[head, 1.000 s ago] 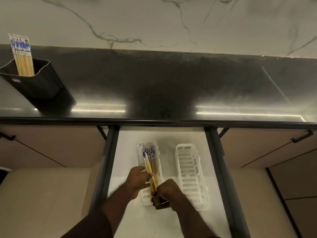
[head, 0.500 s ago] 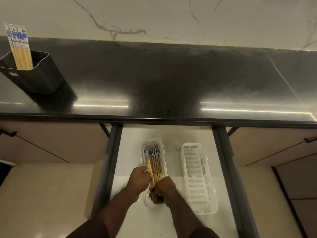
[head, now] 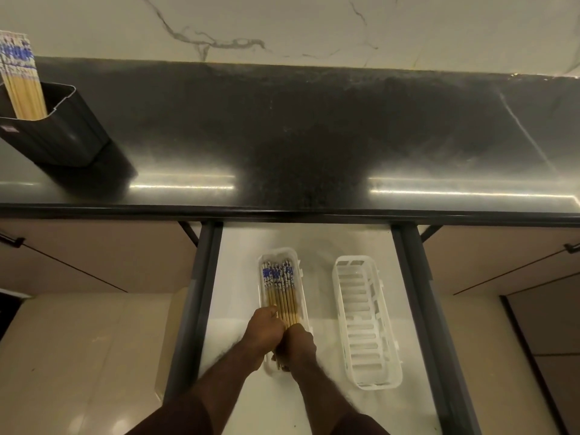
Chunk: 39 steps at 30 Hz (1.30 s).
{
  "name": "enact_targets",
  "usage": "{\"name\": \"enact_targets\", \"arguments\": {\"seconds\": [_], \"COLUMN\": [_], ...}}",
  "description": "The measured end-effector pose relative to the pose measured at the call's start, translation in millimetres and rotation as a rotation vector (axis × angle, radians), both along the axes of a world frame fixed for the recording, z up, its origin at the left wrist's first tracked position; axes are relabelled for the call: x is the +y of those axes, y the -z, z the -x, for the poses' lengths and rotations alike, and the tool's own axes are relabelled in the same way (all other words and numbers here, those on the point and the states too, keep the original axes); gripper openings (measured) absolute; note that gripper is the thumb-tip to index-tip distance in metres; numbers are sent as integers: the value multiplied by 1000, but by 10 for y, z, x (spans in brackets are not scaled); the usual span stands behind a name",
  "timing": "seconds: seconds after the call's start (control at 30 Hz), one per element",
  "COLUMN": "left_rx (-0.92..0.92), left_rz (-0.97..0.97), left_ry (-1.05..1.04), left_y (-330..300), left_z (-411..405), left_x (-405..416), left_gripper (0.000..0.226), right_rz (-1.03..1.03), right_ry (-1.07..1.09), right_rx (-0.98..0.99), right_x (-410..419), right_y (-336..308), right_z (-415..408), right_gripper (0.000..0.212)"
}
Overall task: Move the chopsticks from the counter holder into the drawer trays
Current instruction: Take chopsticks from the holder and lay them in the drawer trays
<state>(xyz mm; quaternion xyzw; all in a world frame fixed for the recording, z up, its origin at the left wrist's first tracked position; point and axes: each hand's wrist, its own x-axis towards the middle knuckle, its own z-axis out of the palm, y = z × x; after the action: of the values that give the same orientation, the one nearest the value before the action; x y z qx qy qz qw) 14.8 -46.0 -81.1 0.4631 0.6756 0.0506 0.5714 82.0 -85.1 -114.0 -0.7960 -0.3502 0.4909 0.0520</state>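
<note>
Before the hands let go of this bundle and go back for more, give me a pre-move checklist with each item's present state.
1. Bundle of chopsticks lies flat inside the left tray: ok.
2. Patterned ends all point toward the counter: ok.
3. Left hand and right hand released from the near ends: not ok, both are curled over them.
4. Near tips seated within the tray: cannot tell, hands cover them.
5. Right tray free for the next batch: ok, nothing in it.
6. More chopsticks left in the counter holder: ok, a bunch stands there.
</note>
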Motion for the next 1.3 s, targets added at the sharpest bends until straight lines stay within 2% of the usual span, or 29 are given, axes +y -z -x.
{"name": "enact_targets", "arguments": {"seconds": [0.13,0.33,0.67,0.97,1.07,1.3], "left_rx": [-23,-38,-96,-169,-224,-306], "left_rz": [56,109,132,165,161,64], "left_ry": [-34,-94,-211,-288,-310,-330], "left_y": [46,95,30,-43,-108,-444], "left_z": [-53,-49,-58,-64,-24,130], "left_x": [-10,-6,1,-29,-44,-22], "left_gripper": [34,30,43,51,47,22], "right_rz": [-27,-64,-79,-88,-154,-458], "right_ry": [-141,-109,-42,-97,-126,74], "right_rx": [-119,-124,-63,-95,-130,-143], "right_x": [-17,-30,-62,-73,-55,108], "right_y": [14,33,-10,-149,-275,-825], "right_z": [14,27,23,-67,-144,-292], "right_gripper": [36,38,37,36,34,23]}}
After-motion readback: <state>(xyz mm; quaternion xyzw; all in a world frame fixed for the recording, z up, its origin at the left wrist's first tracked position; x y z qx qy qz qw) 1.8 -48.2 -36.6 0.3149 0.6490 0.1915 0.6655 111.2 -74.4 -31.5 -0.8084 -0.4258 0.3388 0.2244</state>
